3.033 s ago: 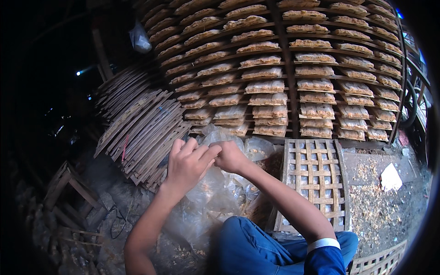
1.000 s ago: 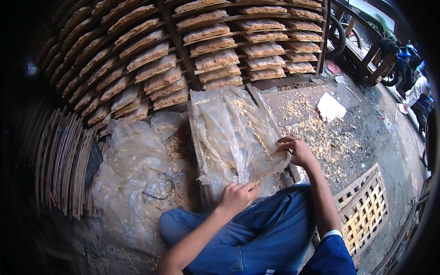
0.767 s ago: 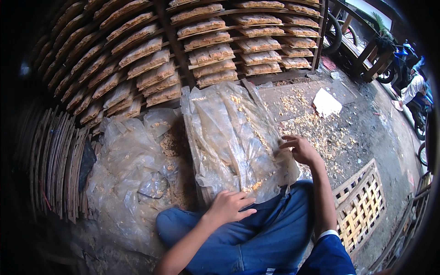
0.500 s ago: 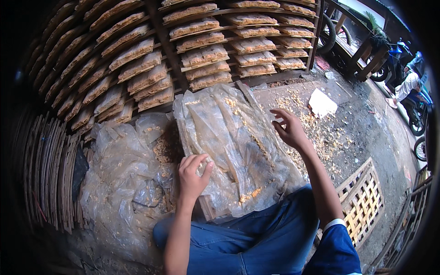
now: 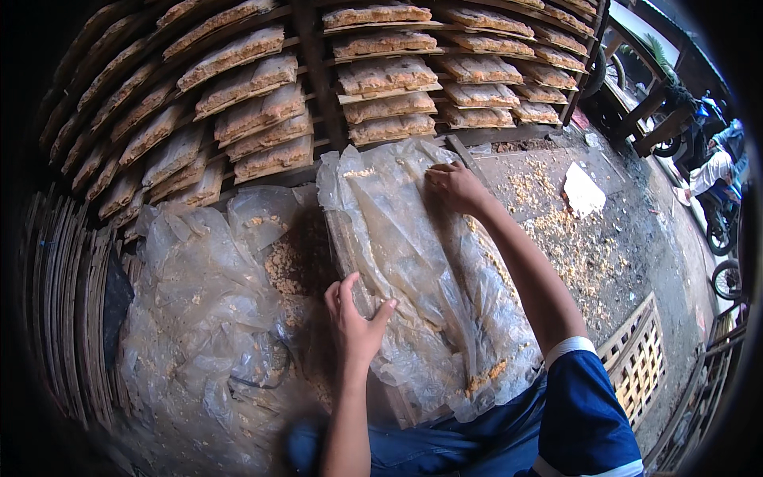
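Observation:
A crumpled clear plastic sheet (image 5: 397, 238) covers a wooden board or frame (image 5: 396, 404) in front of my legs. Orange-yellow crumbs (image 5: 497, 371) are caught in its folds. At the left edge of the sheet my left hand (image 5: 355, 327) is open, its thumb and fingers spread apart and the thumb touching the plastic. My right hand (image 5: 461, 189) reaches to the far part of the sheet, its fingers bent together and pinching the plastic near the far right corner. Its fingertips are partly hidden behind the hand.
Racks of orange-brown slabs (image 5: 389, 75) on thin trays stand at the back. More crumpled plastic (image 5: 207, 302) and stacked slats (image 5: 71, 310) lie to the left. Crumbs litter the ground at right, beside a white piece (image 5: 584, 191) and a woven panel (image 5: 640, 370). A person (image 5: 707, 171) sits by motorbikes.
My right hand has come from above the sheet's right side down onto its far part and closed on the plastic. My left hand has shifted slightly, fingers spreading. The view has turned a little.

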The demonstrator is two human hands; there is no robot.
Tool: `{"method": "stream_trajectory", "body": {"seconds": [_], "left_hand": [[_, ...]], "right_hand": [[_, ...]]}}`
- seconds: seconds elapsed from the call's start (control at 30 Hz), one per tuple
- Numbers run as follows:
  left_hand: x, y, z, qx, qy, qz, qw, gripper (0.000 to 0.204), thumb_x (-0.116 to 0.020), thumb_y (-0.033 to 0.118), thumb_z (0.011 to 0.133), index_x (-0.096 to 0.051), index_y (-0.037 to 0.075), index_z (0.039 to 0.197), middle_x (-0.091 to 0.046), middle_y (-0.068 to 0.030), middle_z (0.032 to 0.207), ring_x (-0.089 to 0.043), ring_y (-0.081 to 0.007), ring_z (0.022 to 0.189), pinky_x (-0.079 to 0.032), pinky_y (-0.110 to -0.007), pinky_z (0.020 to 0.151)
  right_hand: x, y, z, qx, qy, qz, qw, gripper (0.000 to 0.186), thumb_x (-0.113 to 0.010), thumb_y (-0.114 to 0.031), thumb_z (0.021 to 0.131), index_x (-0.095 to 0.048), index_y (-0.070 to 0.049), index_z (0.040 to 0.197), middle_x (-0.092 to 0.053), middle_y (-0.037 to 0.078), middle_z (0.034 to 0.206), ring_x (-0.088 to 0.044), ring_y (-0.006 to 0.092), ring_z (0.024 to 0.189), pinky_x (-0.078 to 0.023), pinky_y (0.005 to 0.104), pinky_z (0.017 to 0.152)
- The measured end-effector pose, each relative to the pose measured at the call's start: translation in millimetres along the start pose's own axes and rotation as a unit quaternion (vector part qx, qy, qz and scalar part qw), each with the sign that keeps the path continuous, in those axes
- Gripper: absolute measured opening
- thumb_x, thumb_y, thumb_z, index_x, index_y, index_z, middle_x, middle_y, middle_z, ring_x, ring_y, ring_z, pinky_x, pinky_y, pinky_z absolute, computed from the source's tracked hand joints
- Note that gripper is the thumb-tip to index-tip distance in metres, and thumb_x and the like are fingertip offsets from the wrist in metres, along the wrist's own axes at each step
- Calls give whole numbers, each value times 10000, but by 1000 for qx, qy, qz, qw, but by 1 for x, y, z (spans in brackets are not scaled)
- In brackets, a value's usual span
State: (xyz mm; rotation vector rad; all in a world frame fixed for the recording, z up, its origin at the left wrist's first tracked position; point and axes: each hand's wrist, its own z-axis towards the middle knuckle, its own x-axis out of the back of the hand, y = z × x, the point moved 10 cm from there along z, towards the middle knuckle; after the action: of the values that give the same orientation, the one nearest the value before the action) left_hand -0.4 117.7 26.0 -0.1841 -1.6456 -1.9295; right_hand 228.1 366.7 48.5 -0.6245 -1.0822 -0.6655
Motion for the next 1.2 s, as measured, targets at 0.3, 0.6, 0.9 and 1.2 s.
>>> {"method": "stream_trajectory", "body": {"seconds": [0.3,0.6,0.9,1.2], "left_hand": [[3,-2,2,35,-5,4,999,766,-871,203,751,-488,114,1408,-439,-196,1372,-438,-369,1310,-384,-473,1103],[3,-1,3,5,-3,-9,1000,771,-867,216,755,-479,107,1412,-435,-231,1368,-445,-402,1290,-379,-489,1101],[2,-5,3,10,1,-25,1000,729,-861,189,760,-503,111,1389,-458,-179,1353,-448,-353,1291,-384,-459,1099],[4,-5,4,-8,25,-16,1000,554,-829,196,800,-581,94,1285,-419,-235,1379,-479,-411,1259,-411,-471,1071]], "right_hand": [[15,-10,9,14,-6,43,999,206,-670,-26,829,-743,-47,1021,-718,151,1026,-663,328,1007,-545,400,894],[2,16,19,-50,-16,50,997,147,-652,6,816,-731,-49,926,-716,147,875,-697,344,799,-556,410,740],[93,138,-70,-214,193,689,665,98,-681,-97,954,-696,-18,1010,-696,38,1046,-649,159,889,-515,258,767],[123,126,-119,-278,137,12,951,303,-733,-122,868,-689,-30,1153,-674,187,1167,-669,373,1026,-539,432,910]]}}
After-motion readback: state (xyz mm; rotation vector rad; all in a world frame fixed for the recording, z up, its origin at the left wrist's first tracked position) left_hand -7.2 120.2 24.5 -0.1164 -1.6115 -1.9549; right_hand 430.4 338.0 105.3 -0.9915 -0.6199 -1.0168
